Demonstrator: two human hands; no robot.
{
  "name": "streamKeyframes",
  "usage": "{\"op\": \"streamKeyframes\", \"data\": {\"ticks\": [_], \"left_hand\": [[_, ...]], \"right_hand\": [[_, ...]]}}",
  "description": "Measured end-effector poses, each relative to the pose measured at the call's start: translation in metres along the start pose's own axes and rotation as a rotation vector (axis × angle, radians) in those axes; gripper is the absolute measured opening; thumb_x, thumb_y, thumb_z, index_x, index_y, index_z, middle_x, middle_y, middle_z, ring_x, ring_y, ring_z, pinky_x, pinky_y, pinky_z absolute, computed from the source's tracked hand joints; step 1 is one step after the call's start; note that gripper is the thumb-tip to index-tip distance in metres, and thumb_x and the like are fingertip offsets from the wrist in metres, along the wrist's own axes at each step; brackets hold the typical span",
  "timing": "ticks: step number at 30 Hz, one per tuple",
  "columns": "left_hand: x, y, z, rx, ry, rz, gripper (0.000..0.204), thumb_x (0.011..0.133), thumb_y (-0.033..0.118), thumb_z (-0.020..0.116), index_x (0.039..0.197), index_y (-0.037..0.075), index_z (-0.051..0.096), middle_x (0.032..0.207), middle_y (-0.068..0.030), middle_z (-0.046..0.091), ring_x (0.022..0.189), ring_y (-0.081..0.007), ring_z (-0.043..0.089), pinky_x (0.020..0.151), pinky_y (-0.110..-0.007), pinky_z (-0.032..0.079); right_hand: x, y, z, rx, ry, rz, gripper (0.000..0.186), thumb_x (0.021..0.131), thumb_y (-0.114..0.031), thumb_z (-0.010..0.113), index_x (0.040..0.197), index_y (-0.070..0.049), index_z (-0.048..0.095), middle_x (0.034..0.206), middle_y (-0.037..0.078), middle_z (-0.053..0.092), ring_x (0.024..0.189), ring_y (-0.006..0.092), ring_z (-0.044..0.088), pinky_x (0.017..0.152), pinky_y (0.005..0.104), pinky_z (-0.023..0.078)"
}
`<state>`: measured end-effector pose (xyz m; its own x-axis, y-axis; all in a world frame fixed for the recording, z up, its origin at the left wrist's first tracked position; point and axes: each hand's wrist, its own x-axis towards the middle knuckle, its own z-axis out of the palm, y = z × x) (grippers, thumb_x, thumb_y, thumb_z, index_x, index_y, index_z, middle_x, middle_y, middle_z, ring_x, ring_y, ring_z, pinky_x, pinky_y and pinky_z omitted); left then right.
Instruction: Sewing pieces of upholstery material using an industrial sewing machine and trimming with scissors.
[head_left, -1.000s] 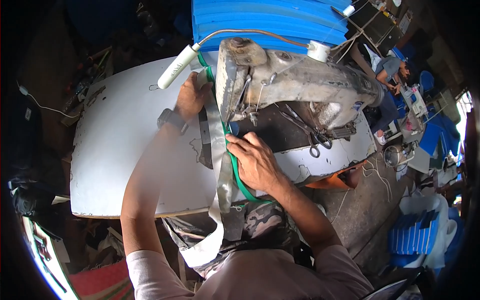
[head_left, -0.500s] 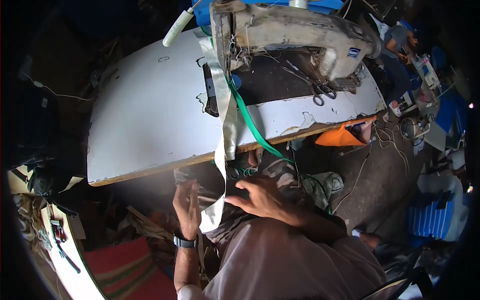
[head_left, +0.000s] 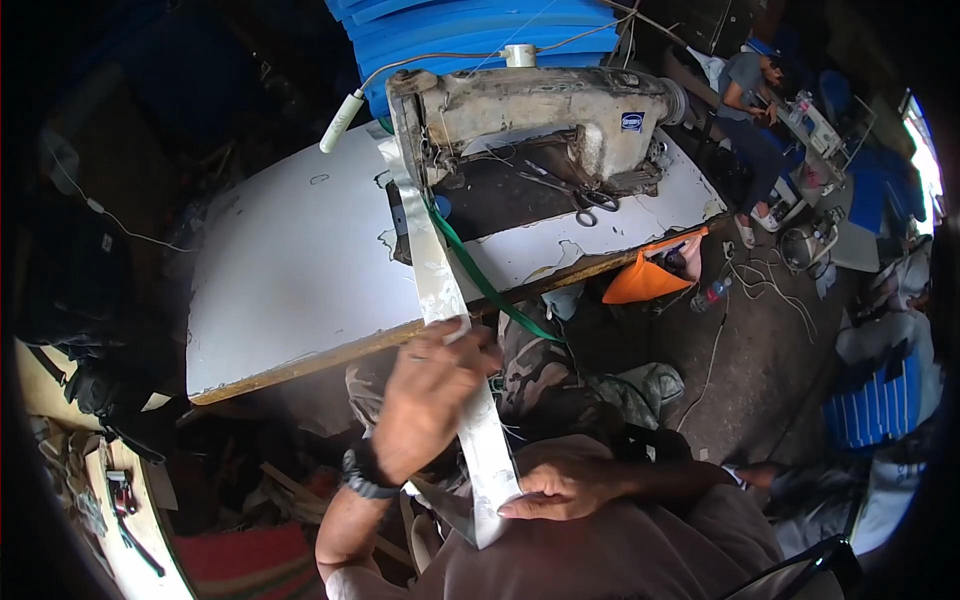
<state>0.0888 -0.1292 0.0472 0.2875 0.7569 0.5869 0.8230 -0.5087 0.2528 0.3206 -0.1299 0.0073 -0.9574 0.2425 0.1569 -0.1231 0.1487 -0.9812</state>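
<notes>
A long silvery-white strip (head_left: 487,445) runs from beneath the head of the sewing machine (head_left: 510,108) across the table's front edge into my lap. My left hand (head_left: 425,395), a watch on its wrist, is closed over the strip just in front of that edge; its fingers are a little blurred. Lower down, near my body, my right hand (head_left: 560,488) pinches the strip between thumb and fingers, and it folds back below there. Beside it a green ribbon (head_left: 478,278) leads from the machine down over the edge.
Scissors (head_left: 585,200) lie on the white table (head_left: 290,270) under the machine arm. A white lamp (head_left: 342,122) hangs at its left. An orange pouch (head_left: 650,275) is fixed at the front edge. Blue foam sheets (head_left: 480,35) are stacked behind; another person (head_left: 745,120) sits far right.
My left hand has come up and across onto the strip. The right hand has moved down toward my body and now grips it; the strip is drawn straighter. The view has shifted.
</notes>
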Motion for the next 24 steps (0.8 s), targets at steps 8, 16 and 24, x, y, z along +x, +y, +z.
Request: {"op": "streamKeyframes", "data": {"ticks": [8,16,24], "left_hand": [[-0.054,0.009,0.063,-0.206,0.005,0.119,0.027,0.059,0.012,0.075,0.085,0.009,0.071,0.098,-0.0031,0.068,0.102,-0.0252,0.066,0.091,-0.041,0.054],[-0.064,0.018,0.077,-0.435,0.039,-0.083,0.03,0.054,0.002,0.071,0.083,0.007,0.067,0.098,-0.0036,0.068,0.104,-0.0281,0.067,0.095,-0.044,0.055],[-0.059,0.03,0.077,-0.684,0.241,-0.239,0.027,0.058,-0.015,0.065,0.077,0.005,0.065,0.088,-0.0048,0.07,0.097,-0.028,0.071,0.098,-0.05,0.057]], "right_hand": [[0.032,0.005,-0.106,-0.722,0.467,-0.248,0.006,0.093,-0.006,0.071,0.096,-0.002,0.069,0.084,0.011,0.07,0.071,0.027,0.068,0.062,0.0403,0.055],[0.137,0.065,-0.207,-1.487,0.226,-0.363,0.031,0.082,-0.006,0.075,0.113,-0.008,0.075,0.135,0.003,0.065,0.113,0.0251,0.063,0.091,0.0359,0.058],[0.118,0.05,-0.145,-0.931,0.612,-0.428,0.031,0.085,0.014,0.066,0.113,0.004,0.071,0.116,0.017,0.075,0.103,0.0305,0.074,0.089,0.0384,0.062]]}}
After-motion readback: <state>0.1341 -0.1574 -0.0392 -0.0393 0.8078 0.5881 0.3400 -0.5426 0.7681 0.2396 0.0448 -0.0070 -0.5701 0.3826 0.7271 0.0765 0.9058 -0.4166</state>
